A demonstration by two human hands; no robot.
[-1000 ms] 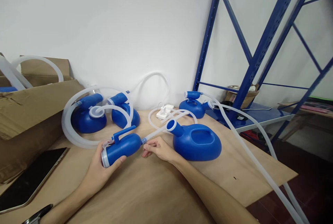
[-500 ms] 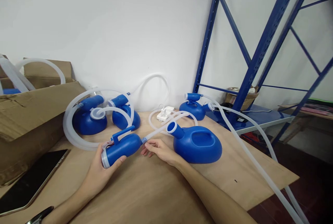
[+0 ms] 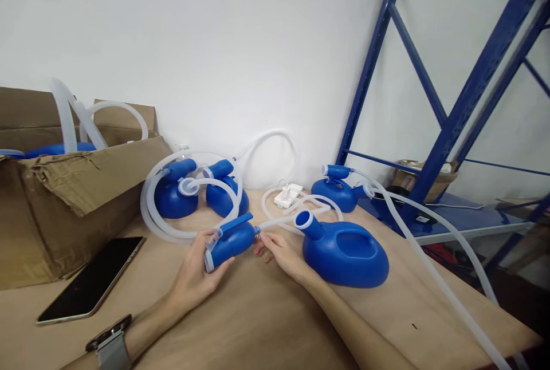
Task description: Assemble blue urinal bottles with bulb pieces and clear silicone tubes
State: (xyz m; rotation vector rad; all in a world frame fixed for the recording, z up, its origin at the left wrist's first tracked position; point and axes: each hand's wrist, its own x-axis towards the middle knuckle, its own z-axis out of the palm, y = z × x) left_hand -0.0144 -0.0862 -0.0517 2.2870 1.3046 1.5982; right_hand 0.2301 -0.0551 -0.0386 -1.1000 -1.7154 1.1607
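Note:
My left hand [image 3: 198,272] is wrapped round a blue plastic urinal cup [image 3: 234,242], which lies tilted with its pale rim toward me and its strap-like handle upward. A translucent hose [image 3: 275,222] joins its narrow far end. At that joint, the thumb and forefinger of my right hand [image 3: 281,254] close on the hose connector [image 3: 257,231], the other fingers loosely curled below. Right of this hand, a blue urinal bottle [image 3: 346,255] stands on the wooden table [image 3: 258,324], its open neck facing up and left.
Behind stand blue urinals with hoses, two at left [image 3: 175,198] and one at right [image 3: 334,193]. A white plug adapter [image 3: 287,195] lies between them. At left are a cardboard box [image 3: 86,187] of hoses and a phone [image 3: 92,281]. Blue metal shelving [image 3: 451,124] rises at right.
The view has swung left, so things sit farther right in the picture. The cup has rolled slightly in my left hand, its handle tilting. My right hand stays at the hose joint.

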